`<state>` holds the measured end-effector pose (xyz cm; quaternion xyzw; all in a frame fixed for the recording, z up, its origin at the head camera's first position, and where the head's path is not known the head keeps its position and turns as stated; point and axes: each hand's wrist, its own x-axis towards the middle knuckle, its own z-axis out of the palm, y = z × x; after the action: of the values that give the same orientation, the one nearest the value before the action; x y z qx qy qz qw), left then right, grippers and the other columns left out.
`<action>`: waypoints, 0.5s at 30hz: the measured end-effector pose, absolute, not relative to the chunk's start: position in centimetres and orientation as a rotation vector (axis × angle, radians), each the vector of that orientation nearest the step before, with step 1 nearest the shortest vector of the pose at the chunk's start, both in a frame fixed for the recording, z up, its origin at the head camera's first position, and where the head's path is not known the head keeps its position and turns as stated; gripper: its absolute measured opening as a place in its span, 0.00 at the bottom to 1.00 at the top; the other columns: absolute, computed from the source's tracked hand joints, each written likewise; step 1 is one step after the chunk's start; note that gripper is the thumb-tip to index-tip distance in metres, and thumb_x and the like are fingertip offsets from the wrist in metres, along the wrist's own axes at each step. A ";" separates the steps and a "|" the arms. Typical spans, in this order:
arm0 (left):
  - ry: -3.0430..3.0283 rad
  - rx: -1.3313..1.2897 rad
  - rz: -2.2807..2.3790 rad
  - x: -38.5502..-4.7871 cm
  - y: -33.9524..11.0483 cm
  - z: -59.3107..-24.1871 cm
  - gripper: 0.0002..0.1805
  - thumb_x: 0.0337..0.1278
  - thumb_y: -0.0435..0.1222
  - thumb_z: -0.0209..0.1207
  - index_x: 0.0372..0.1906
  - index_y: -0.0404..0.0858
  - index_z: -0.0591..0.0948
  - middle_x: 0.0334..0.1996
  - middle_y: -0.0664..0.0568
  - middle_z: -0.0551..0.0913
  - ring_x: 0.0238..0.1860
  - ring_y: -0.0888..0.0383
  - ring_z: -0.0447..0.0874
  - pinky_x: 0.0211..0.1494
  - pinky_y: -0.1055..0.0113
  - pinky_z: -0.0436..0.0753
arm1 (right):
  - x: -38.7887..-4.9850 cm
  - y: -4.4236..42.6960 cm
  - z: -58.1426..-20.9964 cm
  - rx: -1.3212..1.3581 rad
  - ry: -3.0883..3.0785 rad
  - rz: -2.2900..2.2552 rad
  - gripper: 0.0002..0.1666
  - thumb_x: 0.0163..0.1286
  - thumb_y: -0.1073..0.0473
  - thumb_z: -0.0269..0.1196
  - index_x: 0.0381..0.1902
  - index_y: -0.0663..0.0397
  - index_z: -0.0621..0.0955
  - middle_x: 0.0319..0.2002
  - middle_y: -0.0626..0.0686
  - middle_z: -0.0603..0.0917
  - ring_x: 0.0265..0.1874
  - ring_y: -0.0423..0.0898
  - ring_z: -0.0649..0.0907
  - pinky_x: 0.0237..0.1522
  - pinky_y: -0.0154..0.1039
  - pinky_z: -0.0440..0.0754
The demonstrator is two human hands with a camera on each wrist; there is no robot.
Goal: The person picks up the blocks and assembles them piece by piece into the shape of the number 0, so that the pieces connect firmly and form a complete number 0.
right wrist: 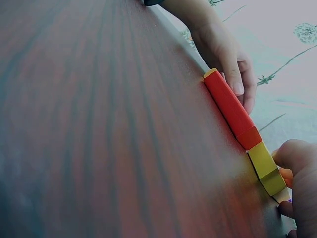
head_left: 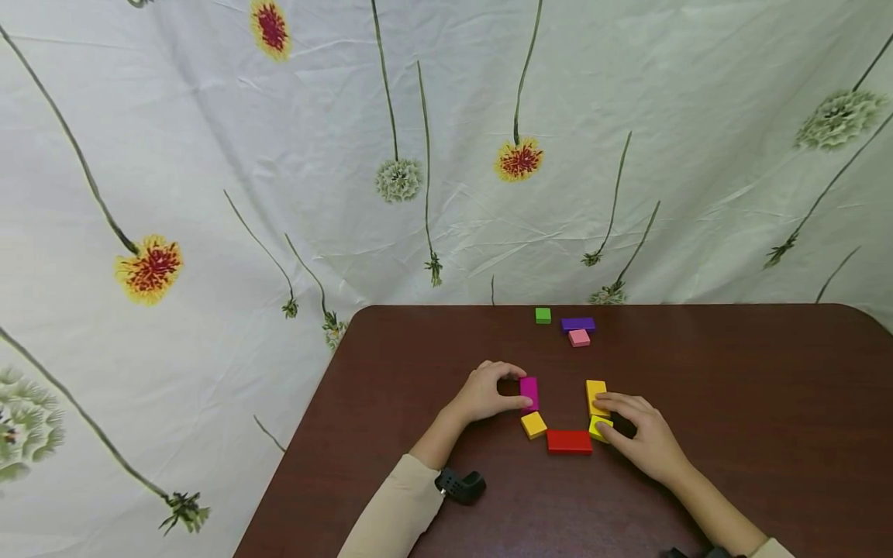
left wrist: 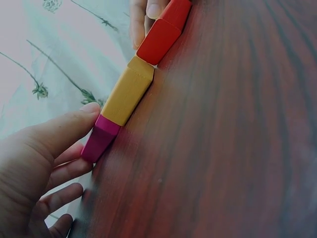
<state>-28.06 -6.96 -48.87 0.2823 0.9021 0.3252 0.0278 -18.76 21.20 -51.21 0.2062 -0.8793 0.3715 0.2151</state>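
"Grip?"
"My left hand (head_left: 481,394) pinches magenta block (head_left: 529,394), just beside orange block (head_left: 533,425) on table (head_left: 753,387), seemingly to steady it there. Right hand (head_left: 647,443) touches amber block (head_left: 595,390) and yellow block (head_left: 595,426), red block (head_left: 569,442) next along; likely to keep the pair snug."
"Unclear?"
"It covers parts of both; grasp or mere touch, I can't tell. Left wrist view crops that hand."

Head view faces forward, downward; low, close wrist views share the red block (head_left: 568,442)
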 end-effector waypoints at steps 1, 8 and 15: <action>2.786 0.874 1.006 -28.1 -7.0 -48.9 0.27 0.51 0.52 0.69 0.55 0.43 0.82 0.48 0.56 0.82 0.49 0.58 0.71 0.56 0.59 0.70 | -18.8 21.2 -51.2 0.573 -2.438 1.030 0.19 0.54 0.65 0.73 0.46 0.55 0.86 0.51 0.53 0.84 0.47 0.49 0.77 0.45 0.56 0.69; 2.776 0.872 1.022 -27.9 -7.0 -49.0 0.27 0.52 0.52 0.69 0.55 0.43 0.81 0.49 0.55 0.82 0.49 0.58 0.71 0.54 0.60 0.71 | -18.7 21.1 -51.1 0.577 -2.436 1.032 0.19 0.54 0.65 0.73 0.46 0.56 0.86 0.51 0.53 0.83 0.48 0.49 0.77 0.46 0.57 0.69; 2.806 0.874 1.064 -27.2 -7.0 -48.7 0.22 0.60 0.48 0.63 0.56 0.42 0.81 0.52 0.54 0.81 0.53 0.55 0.73 0.58 0.59 0.71 | -18.7 21.2 -51.2 0.579 -2.436 1.030 0.19 0.54 0.65 0.73 0.47 0.56 0.85 0.51 0.53 0.83 0.48 0.49 0.77 0.46 0.58 0.69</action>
<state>-27.20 -7.03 -48.70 0.2795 0.8977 0.3406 0.0082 -18.72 21.15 -51.17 0.2087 -0.8786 0.3714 0.2155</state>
